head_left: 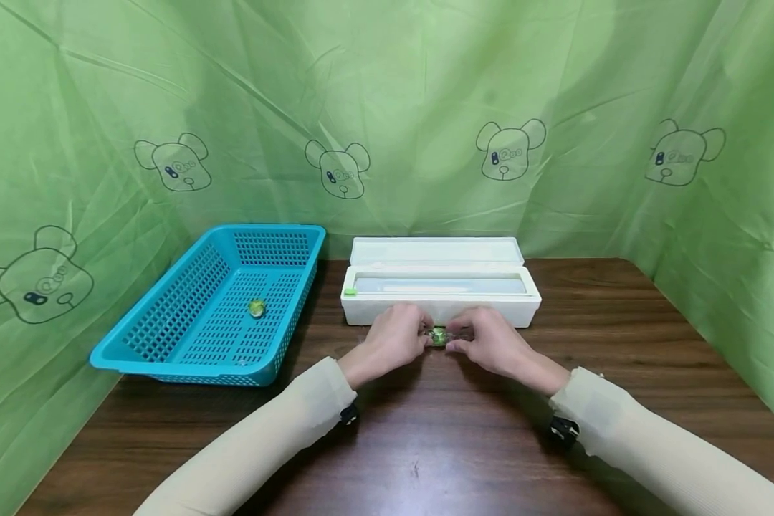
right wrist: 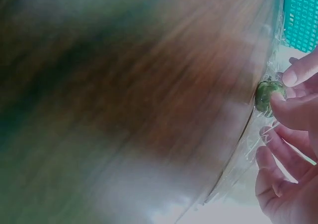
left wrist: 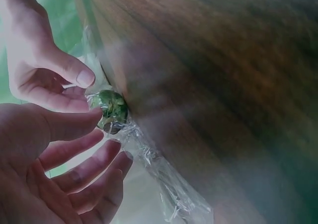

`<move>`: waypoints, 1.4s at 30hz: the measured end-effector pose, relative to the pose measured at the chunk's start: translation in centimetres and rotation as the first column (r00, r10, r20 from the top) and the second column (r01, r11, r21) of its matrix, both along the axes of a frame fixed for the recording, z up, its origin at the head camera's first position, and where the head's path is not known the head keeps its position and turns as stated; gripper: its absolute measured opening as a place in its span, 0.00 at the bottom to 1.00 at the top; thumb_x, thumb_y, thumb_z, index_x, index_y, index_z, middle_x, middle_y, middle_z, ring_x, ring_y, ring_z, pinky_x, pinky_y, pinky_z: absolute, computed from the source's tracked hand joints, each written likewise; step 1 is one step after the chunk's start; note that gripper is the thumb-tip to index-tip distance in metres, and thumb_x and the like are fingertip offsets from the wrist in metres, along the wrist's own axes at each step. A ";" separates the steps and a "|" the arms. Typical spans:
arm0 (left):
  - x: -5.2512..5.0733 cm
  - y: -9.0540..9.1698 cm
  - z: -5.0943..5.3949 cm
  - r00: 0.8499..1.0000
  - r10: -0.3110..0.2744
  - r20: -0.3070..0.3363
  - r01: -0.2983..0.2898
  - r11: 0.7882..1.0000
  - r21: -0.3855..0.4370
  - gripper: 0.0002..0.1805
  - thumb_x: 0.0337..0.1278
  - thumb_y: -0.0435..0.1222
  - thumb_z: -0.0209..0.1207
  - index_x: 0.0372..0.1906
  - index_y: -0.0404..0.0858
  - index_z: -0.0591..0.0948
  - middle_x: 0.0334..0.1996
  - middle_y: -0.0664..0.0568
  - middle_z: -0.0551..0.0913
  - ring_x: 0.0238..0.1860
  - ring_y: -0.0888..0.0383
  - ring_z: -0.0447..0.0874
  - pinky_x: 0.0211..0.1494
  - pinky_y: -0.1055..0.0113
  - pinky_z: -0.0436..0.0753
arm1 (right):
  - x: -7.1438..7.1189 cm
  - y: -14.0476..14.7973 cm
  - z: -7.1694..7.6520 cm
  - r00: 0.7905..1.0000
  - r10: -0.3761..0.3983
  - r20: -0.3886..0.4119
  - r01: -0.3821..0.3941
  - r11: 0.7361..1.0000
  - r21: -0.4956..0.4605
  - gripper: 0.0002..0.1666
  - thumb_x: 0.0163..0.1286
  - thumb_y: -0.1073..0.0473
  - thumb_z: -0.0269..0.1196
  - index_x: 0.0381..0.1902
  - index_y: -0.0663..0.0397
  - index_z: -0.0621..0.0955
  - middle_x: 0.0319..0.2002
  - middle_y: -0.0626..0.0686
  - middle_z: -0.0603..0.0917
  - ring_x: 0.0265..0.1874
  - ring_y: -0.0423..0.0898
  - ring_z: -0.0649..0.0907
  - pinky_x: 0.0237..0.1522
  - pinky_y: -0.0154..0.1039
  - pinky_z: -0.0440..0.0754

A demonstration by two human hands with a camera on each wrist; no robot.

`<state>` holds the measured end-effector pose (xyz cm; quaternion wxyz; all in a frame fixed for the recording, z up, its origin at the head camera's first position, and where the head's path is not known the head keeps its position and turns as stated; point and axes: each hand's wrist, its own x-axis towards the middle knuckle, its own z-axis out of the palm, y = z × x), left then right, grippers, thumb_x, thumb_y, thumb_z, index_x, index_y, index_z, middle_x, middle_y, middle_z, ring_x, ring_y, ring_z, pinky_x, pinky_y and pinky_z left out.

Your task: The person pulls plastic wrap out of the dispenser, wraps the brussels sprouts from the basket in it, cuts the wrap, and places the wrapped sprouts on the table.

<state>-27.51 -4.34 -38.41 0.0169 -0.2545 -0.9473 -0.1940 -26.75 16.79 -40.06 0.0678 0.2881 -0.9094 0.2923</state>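
1. Just before the front of the white box (head_left: 438, 309), between the person's two hands, sits a small green vegetable (head_left: 439, 336) wrapped in clear film (left wrist: 174, 189). Whether it touches the bench (head_left: 626, 337) cannot be told.
2. Left hand (head_left: 396, 335): fingers bent, pinching the film at the vegetable's left side; the thumb tip lies against the wrapping.
3. Right hand (head_left: 492, 340): fingers likewise bent, pinching the film at the vegetable's right side.
4. Film condition: gathered and crinkled, its ends running out to both sides of the vegetable.
5. White box: lid (head_left: 436, 251) raised at the rear, green slider (head_left: 350, 292) at the left end.
6. Blue basket (head_left: 180, 370): left of the box — one small green piece (head_left: 256, 307) on its perforated floor.
7. Surroundings: dark wood-grain bench, green curtain (head_left: 413, 72) behind — printed with bear-like heads.
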 end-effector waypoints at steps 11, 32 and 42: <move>1.8 -2.3 2.2 0.999 0.038 -0.032 -0.034 0.993 0.113 0.08 0.63 0.36 0.73 0.46 0.42 0.92 0.39 0.54 0.91 0.40 0.58 0.88 0.40 0.59 0.85 | 0.2 0.7 1.9 1.000 -0.019 -0.015 0.018 0.995 -0.096 0.07 0.62 0.68 0.77 0.38 0.60 0.91 0.32 0.49 0.89 0.25 0.43 0.80 0.27 0.37 0.77; 2.9 -7.7 1.9 0.922 0.386 -0.019 -0.343 0.841 0.419 0.39 0.62 0.40 0.73 0.76 0.38 0.72 0.63 0.38 0.73 0.63 0.40 0.69 0.60 0.44 0.75 | -3.6 -5.3 5.6 0.988 0.052 0.148 -0.029 0.988 -0.154 0.16 0.63 0.60 0.78 0.48 0.58 0.91 0.32 0.46 0.87 0.25 0.45 0.77 0.28 0.38 0.73; 0.8 -8.4 0.3 0.881 0.444 0.164 -0.460 0.721 0.519 0.30 0.71 0.36 0.65 0.74 0.35 0.72 0.68 0.34 0.69 0.68 0.38 0.67 0.71 0.43 0.68 | -6.3 -10.1 6.1 0.970 0.163 0.180 -0.137 0.979 -0.148 0.18 0.66 0.62 0.76 0.53 0.60 0.90 0.43 0.53 0.91 0.20 0.43 0.71 0.30 0.40 0.73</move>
